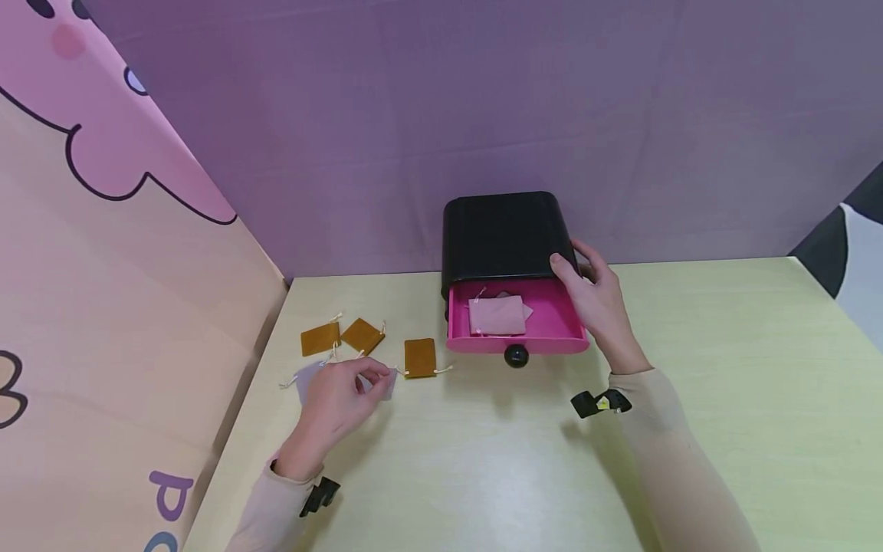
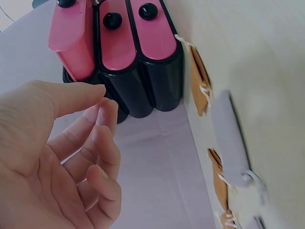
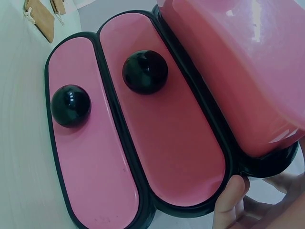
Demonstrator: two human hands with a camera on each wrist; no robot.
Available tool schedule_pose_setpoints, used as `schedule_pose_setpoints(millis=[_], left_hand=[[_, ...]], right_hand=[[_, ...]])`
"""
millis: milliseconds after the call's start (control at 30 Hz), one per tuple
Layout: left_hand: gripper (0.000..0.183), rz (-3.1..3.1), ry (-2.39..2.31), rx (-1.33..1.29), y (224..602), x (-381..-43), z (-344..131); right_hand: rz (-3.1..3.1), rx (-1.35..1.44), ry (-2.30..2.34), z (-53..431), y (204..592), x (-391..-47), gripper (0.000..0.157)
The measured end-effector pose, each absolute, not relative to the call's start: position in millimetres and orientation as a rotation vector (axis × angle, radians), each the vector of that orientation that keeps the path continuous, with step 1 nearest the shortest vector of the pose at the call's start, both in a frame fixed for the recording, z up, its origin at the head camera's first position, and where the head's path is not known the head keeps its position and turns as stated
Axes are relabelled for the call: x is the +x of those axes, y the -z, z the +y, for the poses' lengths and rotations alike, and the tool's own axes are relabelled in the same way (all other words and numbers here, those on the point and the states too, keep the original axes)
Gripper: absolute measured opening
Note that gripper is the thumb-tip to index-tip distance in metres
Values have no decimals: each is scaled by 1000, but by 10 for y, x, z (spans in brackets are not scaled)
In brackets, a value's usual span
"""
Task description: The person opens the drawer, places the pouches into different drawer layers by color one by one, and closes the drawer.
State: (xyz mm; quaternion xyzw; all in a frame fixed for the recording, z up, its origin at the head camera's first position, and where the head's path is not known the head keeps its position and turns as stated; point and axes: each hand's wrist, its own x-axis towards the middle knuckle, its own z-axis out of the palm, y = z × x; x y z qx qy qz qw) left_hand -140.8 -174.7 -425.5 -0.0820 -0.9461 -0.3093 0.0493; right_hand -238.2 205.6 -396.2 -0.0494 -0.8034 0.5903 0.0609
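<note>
A black drawer chest [image 1: 507, 238] has pink fronts and round black knobs. Its top drawer [image 1: 552, 333] is pulled out, with pale pink drawstring pouches [image 1: 498, 316] inside. My right hand [image 1: 600, 307] grips the chest's right side, thumb near the front upper corner; fingertips [image 3: 232, 195] show at the side edge beside the middle drawer [image 3: 176, 143]. Above a grey drawstring pouch [image 2: 228, 136] on the table, my left hand [image 1: 345, 399] has thumb and index tips together and the other fingers loosely bent. Nothing shows between them, and the pouch lies apart from the fingers.
Brown drawstring pouches [image 1: 420, 358] lie on the pale table [image 1: 524, 460] left of the chest, two of them behind the left hand. A purple cloth backdrop [image 1: 386, 138] rises behind the table. A printed panel [image 1: 138, 307] borders its left side.
</note>
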Motion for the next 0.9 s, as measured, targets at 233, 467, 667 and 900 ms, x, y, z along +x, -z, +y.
schedule_pose_setpoints(millis=[233,467,667,900], left_hand=[[8,-2896,913,-194,4319,-1341,-1891],[11,-2939,889,-140,4364,-1270,-2030],[8,-2946,881,-86,4426,-1197,-2162],[7,-2956,897,-39,4457,-1139,-2268]], right_hand=[[-2428,-143,-1789,2053,3955,-2375,77],[-2433,-143,-1777,2051,3959,-2373,77],[-2442,-143,-1773,2050,3968,-2378,78],[-2442,-146,-1770,2054,3956,-2366,78]])
